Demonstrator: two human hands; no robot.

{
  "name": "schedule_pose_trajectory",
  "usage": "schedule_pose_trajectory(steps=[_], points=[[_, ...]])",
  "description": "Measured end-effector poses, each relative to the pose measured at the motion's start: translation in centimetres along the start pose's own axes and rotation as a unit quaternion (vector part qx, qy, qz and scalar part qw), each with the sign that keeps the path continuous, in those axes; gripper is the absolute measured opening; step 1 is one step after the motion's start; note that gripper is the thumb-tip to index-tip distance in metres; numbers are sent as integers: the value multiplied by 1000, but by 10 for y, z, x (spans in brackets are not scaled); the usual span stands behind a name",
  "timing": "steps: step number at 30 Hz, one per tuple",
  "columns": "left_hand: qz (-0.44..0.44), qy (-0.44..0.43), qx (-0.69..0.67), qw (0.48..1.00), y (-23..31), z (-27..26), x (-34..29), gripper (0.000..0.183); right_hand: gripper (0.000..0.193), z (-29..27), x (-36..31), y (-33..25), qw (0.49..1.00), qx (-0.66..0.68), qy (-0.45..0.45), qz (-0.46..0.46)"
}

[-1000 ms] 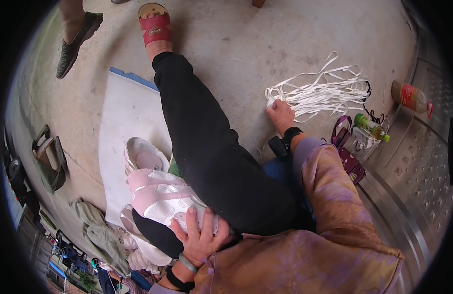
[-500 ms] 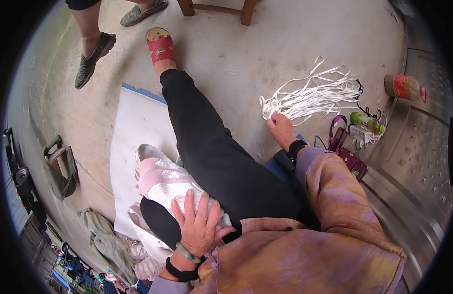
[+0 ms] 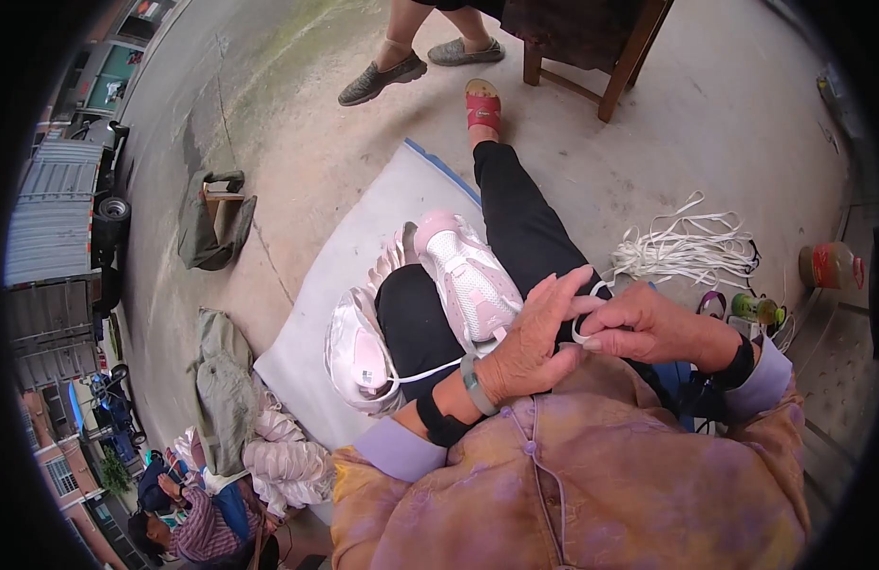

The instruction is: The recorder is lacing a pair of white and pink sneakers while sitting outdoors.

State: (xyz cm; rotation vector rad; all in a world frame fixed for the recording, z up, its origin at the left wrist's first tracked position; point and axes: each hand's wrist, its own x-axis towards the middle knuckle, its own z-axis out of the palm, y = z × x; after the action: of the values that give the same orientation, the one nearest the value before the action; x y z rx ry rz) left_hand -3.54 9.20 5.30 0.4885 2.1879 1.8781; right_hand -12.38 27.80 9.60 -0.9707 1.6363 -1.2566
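In front of my body, my right hand [image 3: 639,325] pinches a thin white shoelace [image 3: 579,332] between thumb and fingers. Close against it is my left hand [image 3: 539,334], its fingers stretched out and its thumb apart, beside the loop of lace. A pink and white sneaker [image 3: 470,285] lies along my lap, its near end by my left hand. Left of my knee is another pale pink shoe [image 3: 359,351], its insole showing. A white strand runs from near this shoe under my left wrist. To the right, a bundle of white shoelaces [image 3: 687,249] lies on the floor.
A white sheet [image 3: 306,332] lies under the shoes. More pink shoes [image 3: 286,456] are heaped at lower left, near a seated person [image 3: 207,532]. A green bottle [image 3: 758,309] and a larger bottle [image 3: 829,266] are at right. A wooden stool [image 3: 577,85] and another person's feet [image 3: 382,81] are ahead.
My right hand has left the lace bundle and come in front of my body with a lace. My left hand has moved off the sneaker to meet it. The view has swung left.
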Motion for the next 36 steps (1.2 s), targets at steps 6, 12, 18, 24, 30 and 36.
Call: schedule_pose_trajectory(steps=[6,12,18,24,30,36], points=[[-107,-31,-48,993,-7,-16,-33,18,15,-24,-21,46,974,-36,207,82],[-118,48,39,991,-14,-69,-92,11,22,-124,-104,227,855,-180,420,244],[-231,138,21,963,4,-93,-100,10,25,-128,-87,265,725,-446,320,416],[-76,194,86,974,-15,-76,-62,10,32,3,83,87,983,-111,138,-48],[-123,202,129,963,-16,-71,-53,9,17,29,108,51,989,-64,36,-128],[-168,239,148,945,-39,-74,-74,11,13,4,102,82,975,-93,197,-39]])
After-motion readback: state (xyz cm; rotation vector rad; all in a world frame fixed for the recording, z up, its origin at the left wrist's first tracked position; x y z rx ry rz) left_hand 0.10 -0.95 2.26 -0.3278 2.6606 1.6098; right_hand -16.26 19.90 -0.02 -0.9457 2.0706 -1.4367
